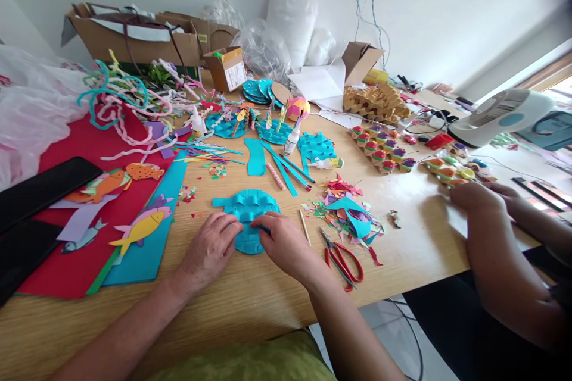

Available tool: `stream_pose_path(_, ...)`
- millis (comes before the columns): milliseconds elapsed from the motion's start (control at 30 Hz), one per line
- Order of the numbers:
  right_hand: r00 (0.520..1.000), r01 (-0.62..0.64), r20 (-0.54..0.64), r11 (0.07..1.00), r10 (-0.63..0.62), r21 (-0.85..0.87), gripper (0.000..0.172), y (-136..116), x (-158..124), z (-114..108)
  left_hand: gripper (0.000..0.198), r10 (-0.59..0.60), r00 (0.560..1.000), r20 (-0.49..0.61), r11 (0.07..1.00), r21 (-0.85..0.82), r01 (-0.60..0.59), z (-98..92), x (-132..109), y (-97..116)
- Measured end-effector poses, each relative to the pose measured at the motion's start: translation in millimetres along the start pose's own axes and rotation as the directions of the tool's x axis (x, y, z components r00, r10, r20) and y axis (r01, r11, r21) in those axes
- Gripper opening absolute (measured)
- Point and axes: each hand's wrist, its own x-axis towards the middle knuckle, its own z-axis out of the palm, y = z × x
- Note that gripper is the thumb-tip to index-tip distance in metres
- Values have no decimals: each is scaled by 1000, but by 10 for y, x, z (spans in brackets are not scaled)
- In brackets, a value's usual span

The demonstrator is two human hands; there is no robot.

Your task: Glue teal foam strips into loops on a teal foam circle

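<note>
While the woven teal disc (pixel 250 214) lies flat on the worktop (pixel 250 303) before you, your left hand (pixel 210 250) presses its near-left edge, fingers loosely curled. Your right hand (pixel 282 243) pinches its right rim. Red scissors (pixel 344 261) lie just right; 1 co-worker's hand (pixel 473 197) rests well apart.

A round woven disc of matt turquoise paper strips (pixel 248 217) is seen on a smooth, pale wooden table (pixel 415 238). Glossy red plastic handles and metal blades are shown by the scissors (pixel 342 259). Matt red felt sheet (pixel 75 214) is seen alongside.
</note>
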Motion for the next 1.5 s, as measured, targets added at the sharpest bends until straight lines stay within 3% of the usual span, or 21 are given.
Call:
stream_pose_path(467, 1000, 20, 8, 1000, -20, 18, 28, -8, 10, -37, 23, 26, 1000, -8, 999, -44, -26, -51, -11, 6)
stream_pose_path(800, 999, 36, 14, 999, -36, 16, 22, -71, 70, -94, 22, -26, 1000, 7, 996, -83, 26, -46, -64, -121)
stream_pose_path(1500, 999, 20, 44, 998, -17, -62, 19, 6, 29, 13, 30, -12, 996, 84, 994, -111, 21, -22, -79, -33)
